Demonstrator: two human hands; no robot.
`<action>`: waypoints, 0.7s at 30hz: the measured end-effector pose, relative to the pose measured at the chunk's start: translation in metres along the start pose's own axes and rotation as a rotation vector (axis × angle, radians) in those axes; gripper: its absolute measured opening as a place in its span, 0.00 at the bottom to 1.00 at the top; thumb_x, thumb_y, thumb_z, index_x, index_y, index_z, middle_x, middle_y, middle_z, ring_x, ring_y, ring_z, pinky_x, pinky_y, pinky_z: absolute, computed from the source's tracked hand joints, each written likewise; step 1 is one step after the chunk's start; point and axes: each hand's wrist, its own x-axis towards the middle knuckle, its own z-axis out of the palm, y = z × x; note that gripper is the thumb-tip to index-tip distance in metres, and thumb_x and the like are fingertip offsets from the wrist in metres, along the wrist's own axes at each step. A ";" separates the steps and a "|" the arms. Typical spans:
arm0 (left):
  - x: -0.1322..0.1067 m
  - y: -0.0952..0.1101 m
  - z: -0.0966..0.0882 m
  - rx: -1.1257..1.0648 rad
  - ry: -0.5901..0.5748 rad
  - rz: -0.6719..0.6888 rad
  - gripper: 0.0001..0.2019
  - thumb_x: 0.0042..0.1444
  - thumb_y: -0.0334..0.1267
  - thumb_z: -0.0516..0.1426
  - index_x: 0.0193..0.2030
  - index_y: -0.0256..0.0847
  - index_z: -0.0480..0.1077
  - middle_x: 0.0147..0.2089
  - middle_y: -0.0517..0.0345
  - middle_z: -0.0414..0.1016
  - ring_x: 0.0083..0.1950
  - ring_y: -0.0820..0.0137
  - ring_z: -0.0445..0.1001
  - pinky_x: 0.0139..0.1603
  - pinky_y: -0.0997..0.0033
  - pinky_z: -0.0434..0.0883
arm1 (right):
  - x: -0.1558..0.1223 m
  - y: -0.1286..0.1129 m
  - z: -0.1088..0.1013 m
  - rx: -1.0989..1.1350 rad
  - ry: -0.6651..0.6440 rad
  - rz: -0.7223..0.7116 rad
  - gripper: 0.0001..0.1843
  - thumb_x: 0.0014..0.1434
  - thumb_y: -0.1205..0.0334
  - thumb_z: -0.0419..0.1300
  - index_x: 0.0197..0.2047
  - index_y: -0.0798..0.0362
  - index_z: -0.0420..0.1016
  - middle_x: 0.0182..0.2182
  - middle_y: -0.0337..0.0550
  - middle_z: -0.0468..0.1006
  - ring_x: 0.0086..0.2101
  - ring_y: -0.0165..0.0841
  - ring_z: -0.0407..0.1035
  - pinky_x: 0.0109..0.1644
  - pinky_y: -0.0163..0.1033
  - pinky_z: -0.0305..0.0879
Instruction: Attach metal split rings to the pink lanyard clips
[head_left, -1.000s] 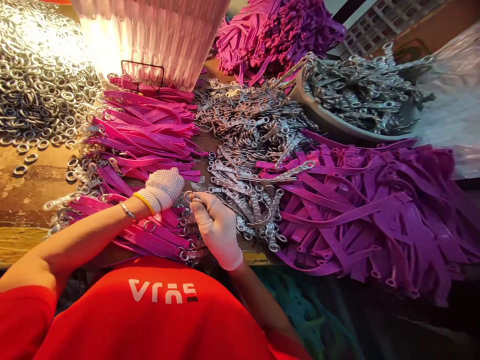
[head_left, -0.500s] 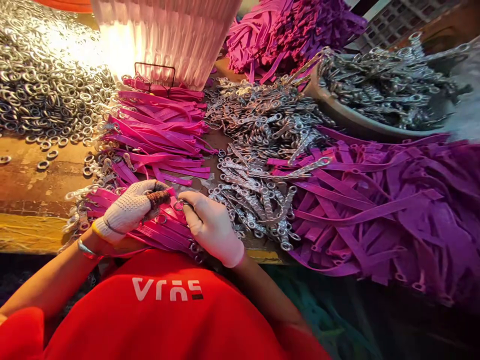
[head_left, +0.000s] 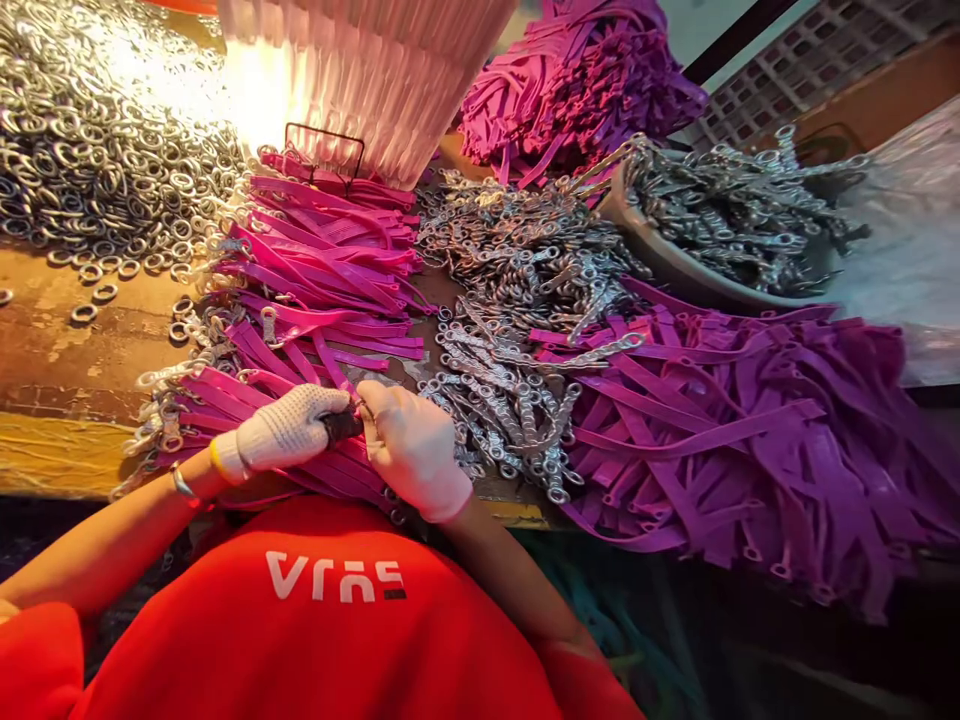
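My left hand [head_left: 289, 430], in a white dotted glove with dark wrapping at the fingertips, is closed on the end of a pink strap [head_left: 354, 398]. Pressed against it, my right hand [head_left: 414, 445], in a smooth white glove, pinches at the same strap end. The fingers hide most of this spot, and any metal ring there cannot be made out. Under both hands lie more pink straps [head_left: 300, 350], stacked in a row with metal end pieces [head_left: 172, 430] at their left ends.
Loose metal rings [head_left: 112, 190] are heaped at the left. To the right lie a pile of metal links [head_left: 517, 390] and a mound of purple straps [head_left: 720, 430]. A bucket [head_left: 675, 265] of links stands behind, near another strap heap [head_left: 570, 80]. A ribbed translucent sheet [head_left: 375, 80] rises at the back.
My hands have come together at the strap end. The metal ring seen at my right fingertips is now hidden. The camera view has shifted slightly.
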 end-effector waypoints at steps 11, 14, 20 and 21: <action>0.000 -0.001 0.005 -0.128 0.145 -0.058 0.13 0.63 0.43 0.57 0.33 0.36 0.75 0.30 0.57 0.75 0.30 0.71 0.67 0.31 0.76 0.63 | 0.007 0.007 -0.022 0.128 -0.310 0.079 0.26 0.66 0.61 0.59 0.66 0.57 0.63 0.48 0.52 0.82 0.43 0.41 0.77 0.43 0.39 0.67; -0.001 -0.006 0.010 -0.044 0.167 -0.025 0.12 0.63 0.41 0.56 0.33 0.36 0.74 0.31 0.58 0.76 0.33 0.70 0.68 0.34 0.75 0.63 | 0.011 0.006 -0.019 0.042 -0.404 0.127 0.19 0.68 0.57 0.58 0.58 0.56 0.69 0.42 0.48 0.84 0.37 0.40 0.79 0.36 0.38 0.63; -0.001 -0.006 0.012 0.073 0.174 0.008 0.10 0.61 0.34 0.52 0.31 0.35 0.72 0.29 0.58 0.74 0.31 0.71 0.67 0.34 0.74 0.63 | 0.017 0.000 -0.016 -0.093 -0.577 0.023 0.15 0.71 0.57 0.52 0.48 0.60 0.72 0.31 0.51 0.82 0.32 0.41 0.78 0.29 0.40 0.52; -0.001 -0.005 0.011 0.084 0.169 0.014 0.10 0.61 0.33 0.52 0.31 0.35 0.72 0.29 0.58 0.74 0.31 0.71 0.67 0.34 0.74 0.63 | 0.018 -0.001 -0.016 -0.111 -0.592 0.013 0.16 0.71 0.56 0.51 0.47 0.61 0.72 0.30 0.52 0.81 0.32 0.42 0.78 0.29 0.40 0.51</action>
